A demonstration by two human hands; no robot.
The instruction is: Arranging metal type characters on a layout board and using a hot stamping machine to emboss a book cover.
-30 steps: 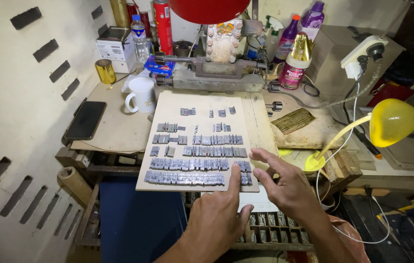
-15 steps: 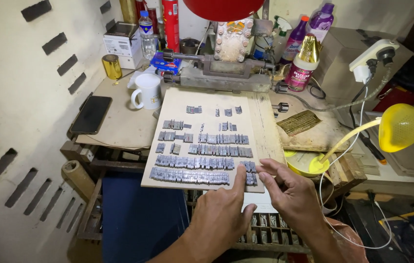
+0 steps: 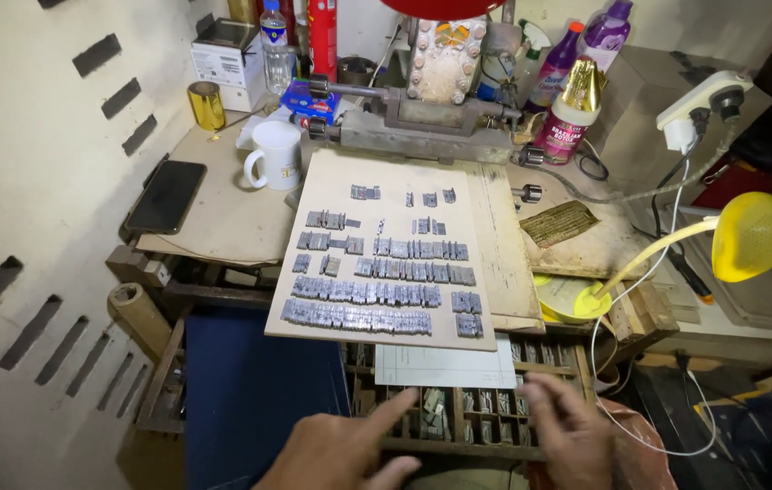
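A tan board (image 3: 495,236) lies on the bench edge, carrying rows of small grey metal type blocks (image 3: 358,292). Below it an open wooden type case drawer (image 3: 486,417) shows compartments with more metal pieces, partly covered by a white sheet of paper (image 3: 445,366). My left hand (image 3: 345,449) hovers over the drawer's front left with the index finger pointing toward the compartments; it holds nothing. My right hand (image 3: 567,431) is spread over the drawer's right side, fingers apart, slightly blurred.
A white mug (image 3: 277,154), a black phone (image 3: 166,196) and a gold roll (image 3: 207,104) sit at the left. A metal press (image 3: 422,109), bottles (image 3: 572,109) and a yellow desk lamp (image 3: 753,236) with cables stand behind and to the right. A blue panel (image 3: 254,390) is under the bench.
Both hands have pulled back from the board's front edge down to the type case drawer. The view has dropped, showing the drawer and paper.
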